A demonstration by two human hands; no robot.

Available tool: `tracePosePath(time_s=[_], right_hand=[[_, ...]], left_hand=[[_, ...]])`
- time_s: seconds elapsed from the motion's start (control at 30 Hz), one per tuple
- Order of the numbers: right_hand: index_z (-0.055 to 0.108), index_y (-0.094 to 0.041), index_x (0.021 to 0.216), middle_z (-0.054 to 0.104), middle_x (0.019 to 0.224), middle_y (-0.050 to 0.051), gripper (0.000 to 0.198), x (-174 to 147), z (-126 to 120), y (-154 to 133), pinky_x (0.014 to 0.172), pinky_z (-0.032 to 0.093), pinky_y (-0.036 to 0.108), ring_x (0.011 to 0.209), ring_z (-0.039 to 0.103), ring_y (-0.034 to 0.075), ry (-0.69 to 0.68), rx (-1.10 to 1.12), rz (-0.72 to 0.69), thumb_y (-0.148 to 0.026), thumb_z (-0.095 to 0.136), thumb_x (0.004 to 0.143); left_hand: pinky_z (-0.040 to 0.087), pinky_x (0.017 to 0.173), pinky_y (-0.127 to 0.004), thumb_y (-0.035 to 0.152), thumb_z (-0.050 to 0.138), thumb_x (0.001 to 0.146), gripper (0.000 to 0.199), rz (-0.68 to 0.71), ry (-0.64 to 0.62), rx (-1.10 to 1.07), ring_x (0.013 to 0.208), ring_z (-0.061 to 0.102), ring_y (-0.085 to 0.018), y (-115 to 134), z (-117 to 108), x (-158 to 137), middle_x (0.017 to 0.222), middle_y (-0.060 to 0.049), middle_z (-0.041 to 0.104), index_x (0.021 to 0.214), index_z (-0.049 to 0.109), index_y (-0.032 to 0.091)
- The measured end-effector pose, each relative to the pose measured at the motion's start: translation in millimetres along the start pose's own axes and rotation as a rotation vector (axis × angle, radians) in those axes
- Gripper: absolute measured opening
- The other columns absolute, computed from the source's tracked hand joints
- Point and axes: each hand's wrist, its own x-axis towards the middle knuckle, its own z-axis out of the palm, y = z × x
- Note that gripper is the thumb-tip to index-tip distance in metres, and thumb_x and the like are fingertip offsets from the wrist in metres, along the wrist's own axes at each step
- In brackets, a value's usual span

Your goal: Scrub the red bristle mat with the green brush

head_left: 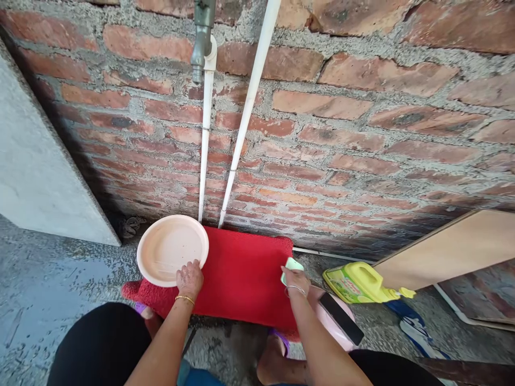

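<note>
A pale pink plastic basin [173, 249] rests at the left end of a red cloth-covered surface [245, 273]. My left hand [190, 279] grips the basin's near right rim, fingers over the edge. Inside, the basin shows a few small specks. Near the right end of the red cloth, my right hand [295, 279] is closed round a small pale green block [293, 264]; whether it is soap or a sponge I cannot tell. Just right of that hand, a black phone [341, 319] lies on a pink rounded object [328, 327], partly hidden by my forearm.
A yellow-green detergent jug [358, 281] lies on its side on the right, near slippers [420, 335]. Ahead stands a brick wall [322, 139] with white pipes [249, 107] and a metal tap [199, 48]. A slab [44, 155] leans at left above wet floor [52, 279].
</note>
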Motion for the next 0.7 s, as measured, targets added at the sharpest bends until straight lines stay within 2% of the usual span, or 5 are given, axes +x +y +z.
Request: tracePosePath(time_s=[0.23,0.4,0.47,0.53,0.7], right_hand=[[0.064,-0.024,0.093,0.056,0.102,0.003,0.031,-48,74,-120,0.081,0.042,0.028,0.090,0.057,0.017,-0.144,0.084,-0.365,-0.046,0.066,0.071],[0.064,-0.026,0.092,0.051,0.101,0.002,0.029,-81,107,-178,0.080,0.039,0.027,0.089,0.053,0.017,-0.263,-0.017,-0.744,-0.042,0.069,0.069],[0.064,-0.025,0.094,0.051,0.102,0.003,0.030,-84,109,-187,0.080,0.039,0.028,0.090,0.052,0.018,-0.299,-0.095,-0.868,-0.043,0.069,0.070],[0.064,-0.026,0.095,0.051,0.103,0.004,0.030,-78,103,-186,0.081,0.039,0.028,0.092,0.052,0.019,-0.299,-0.152,-0.896,-0.042,0.069,0.071],[0.064,-0.027,0.098,0.051,0.105,0.004,0.029,-29,70,-137,0.081,0.041,0.028,0.092,0.055,0.018,-0.220,-0.191,-0.613,-0.043,0.064,0.074]], left_hand=[[0.048,0.067,-0.036,0.016,0.043,0.088,0.027,0.014,0.058,0.011,0.076,0.066,-0.025,0,5,0,0.080,-0.013,0.067,0.099,0.068,0.015],[0.048,0.066,-0.037,0.015,0.041,0.089,0.029,0.005,0.059,0.028,0.074,0.065,-0.025,2,2,1,0.078,-0.012,0.067,0.098,0.068,0.016],[0.049,0.066,-0.038,0.015,0.040,0.089,0.030,-0.001,0.065,0.035,0.075,0.066,-0.025,3,2,1,0.078,-0.011,0.067,0.098,0.068,0.016],[0.049,0.066,-0.038,0.015,0.039,0.089,0.030,-0.007,0.071,0.039,0.075,0.065,-0.026,3,3,0,0.078,-0.011,0.067,0.099,0.068,0.017],[0.048,0.066,-0.038,0.014,0.040,0.089,0.031,-0.004,0.094,0.041,0.076,0.065,-0.026,2,9,0,0.079,-0.011,0.067,0.101,0.068,0.017]])
